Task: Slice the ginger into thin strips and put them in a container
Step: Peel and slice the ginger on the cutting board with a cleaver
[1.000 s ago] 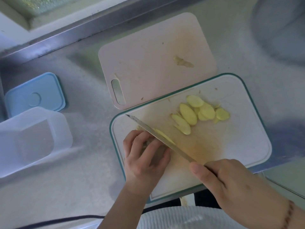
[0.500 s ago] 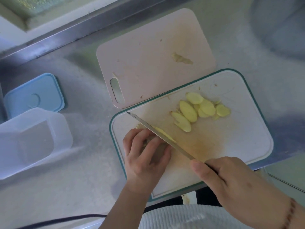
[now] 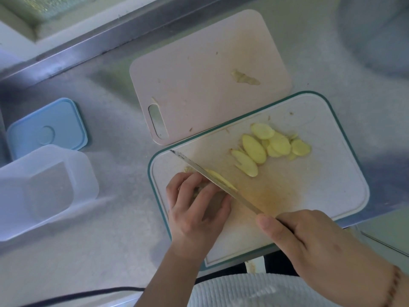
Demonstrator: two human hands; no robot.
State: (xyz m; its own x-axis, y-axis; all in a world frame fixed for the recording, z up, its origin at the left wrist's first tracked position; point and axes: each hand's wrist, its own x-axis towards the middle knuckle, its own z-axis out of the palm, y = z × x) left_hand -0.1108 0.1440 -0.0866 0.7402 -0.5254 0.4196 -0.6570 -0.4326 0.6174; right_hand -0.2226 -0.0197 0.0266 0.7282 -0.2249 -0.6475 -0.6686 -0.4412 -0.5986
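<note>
The ginger piece (image 3: 199,187) is gripped under the curled fingers of the left hand (image 3: 194,216) on the green-rimmed cutting board (image 3: 332,196). The knife (image 3: 212,180) is grasped by the right hand (image 3: 321,251), its blade set against the ginger. Cut slices (image 3: 270,147) lie on the board's far side. The clear container (image 3: 42,191) stands well apart on the worktop (image 3: 99,251).

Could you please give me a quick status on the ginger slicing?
Left hand holds ginger piece; right hand grips knife, mid-cut. Slices piled on white board. Container empty, open. Nothing in the way.
</note>
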